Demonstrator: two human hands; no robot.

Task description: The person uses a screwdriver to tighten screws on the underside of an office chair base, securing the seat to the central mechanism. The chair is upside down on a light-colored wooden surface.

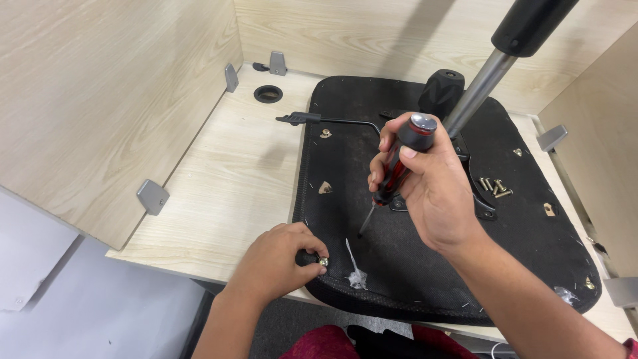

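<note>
Black fabric covers the upturned chair seat (pixel 399 266) lying underside-up on the desk, so its mounting points face the hands. Right hand (pixel 432 186) is clamped around a red-and-black screwdriver (pixel 393 174), long axis steep, tip pointing down-left at the seat just beside the left hand (pixel 279 259), whose fingertips pinch a small brass screw (pixel 323 262) at the seat's near edge.

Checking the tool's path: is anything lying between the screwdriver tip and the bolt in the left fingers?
Nothing solid. Between the screwdriver tip and the bolt held by the left hand lies bare seat underside, with a white plastic scrap just beside that line.
</note>
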